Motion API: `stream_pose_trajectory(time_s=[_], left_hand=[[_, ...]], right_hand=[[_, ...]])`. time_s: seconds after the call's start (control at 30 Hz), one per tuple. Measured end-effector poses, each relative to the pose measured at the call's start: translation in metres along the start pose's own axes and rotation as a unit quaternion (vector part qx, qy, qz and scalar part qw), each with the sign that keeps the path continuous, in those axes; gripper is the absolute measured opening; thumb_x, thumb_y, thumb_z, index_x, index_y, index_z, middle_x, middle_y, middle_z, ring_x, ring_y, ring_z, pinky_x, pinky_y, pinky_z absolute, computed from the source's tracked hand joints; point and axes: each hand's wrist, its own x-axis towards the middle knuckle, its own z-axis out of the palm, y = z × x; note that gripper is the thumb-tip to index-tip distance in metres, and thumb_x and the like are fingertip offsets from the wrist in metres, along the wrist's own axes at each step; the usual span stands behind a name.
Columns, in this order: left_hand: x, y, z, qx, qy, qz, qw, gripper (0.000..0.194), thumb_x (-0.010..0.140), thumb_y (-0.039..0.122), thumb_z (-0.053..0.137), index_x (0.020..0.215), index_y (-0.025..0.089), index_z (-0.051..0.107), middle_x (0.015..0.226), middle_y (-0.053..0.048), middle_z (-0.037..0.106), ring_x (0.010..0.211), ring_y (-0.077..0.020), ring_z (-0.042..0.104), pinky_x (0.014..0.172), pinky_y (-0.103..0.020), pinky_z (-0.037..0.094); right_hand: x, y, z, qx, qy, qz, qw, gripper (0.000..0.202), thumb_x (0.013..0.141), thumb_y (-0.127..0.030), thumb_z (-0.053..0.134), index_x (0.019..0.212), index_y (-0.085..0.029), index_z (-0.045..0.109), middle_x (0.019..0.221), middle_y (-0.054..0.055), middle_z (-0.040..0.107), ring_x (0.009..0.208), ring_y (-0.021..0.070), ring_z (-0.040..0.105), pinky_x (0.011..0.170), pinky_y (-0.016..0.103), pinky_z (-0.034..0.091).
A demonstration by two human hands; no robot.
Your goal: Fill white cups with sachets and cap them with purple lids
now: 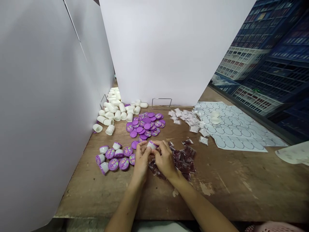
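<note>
A: How far along was the work spread over the tabletop?

B: Only partway, it was judged. At the right, sheets printed with rings were laid out; at the back left, a large heap of lidless cups was left.

A: What else was left?

B: Dark packets were piled beside the right hand, loose purple lids were strewn centrally, and pale packets were scattered by the sheets.

A: And done?

B: A small cluster of lidded cups was gathered at the near left; their contents were hidden.

A: The fingers?

B: One purple-edged white cup was held narrowly between those of the left hand and the right, just in front of the lids.
</note>
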Motion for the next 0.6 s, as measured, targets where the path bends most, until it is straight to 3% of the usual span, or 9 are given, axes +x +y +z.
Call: stream_pose_trajectory(time_s=[0.13,0.3,0.5,0.6], left_hand=[[-0.001,0.004,0.004,0.028,0.045,0.075,0.996,0.027,0.064,0.031,0.08,0.081,0.016,0.067,0.08,-0.003,0.069,0.07,-0.014,0.064,0.065,-0.025,0.051],[0.003,0.009,0.003,0.024,0.078,0.094,0.992,0.024,0.057,0.026,0.083,0.076,0.015,0.071,0.075,-0.002,0.07,0.067,-0.0133,0.063,0.063,-0.024,0.049],[0.008,0.008,-0.001,-0.029,0.073,0.082,0.994,0.022,0.059,0.03,0.084,0.065,0.016,0.067,0.064,0.002,0.064,0.057,-0.0091,0.056,0.058,-0.021,0.044],[0.012,0.01,-0.013,0.052,0.048,0.108,0.992,0.023,0.063,0.034,0.081,0.073,0.016,0.07,0.072,-0.002,0.068,0.067,-0.0144,0.061,0.067,-0.027,0.048]], right_hand=[[-0.001,-0.012,0.004,0.025,0.014,0.022,0.999,0.023,0.086,-0.011,0.05,0.105,-0.022,0.058,0.093,0.008,0.061,0.089,0.0227,0.058,0.078,0.036,0.05],[-0.003,-0.021,0.012,0.027,0.029,0.028,0.999,0.027,0.09,-0.015,0.046,0.113,-0.022,0.057,0.095,0.009,0.062,0.09,0.0236,0.059,0.078,0.037,0.05],[-0.002,-0.028,0.017,0.05,0.038,0.013,0.998,0.026,0.089,-0.014,0.048,0.111,-0.025,0.057,0.103,0.008,0.065,0.097,0.0242,0.059,0.084,0.04,0.05],[0.0,-0.023,0.021,0.052,0.001,0.013,0.999,0.028,0.087,-0.014,0.05,0.114,-0.023,0.053,0.109,0.01,0.063,0.103,0.0244,0.057,0.089,0.041,0.047]])
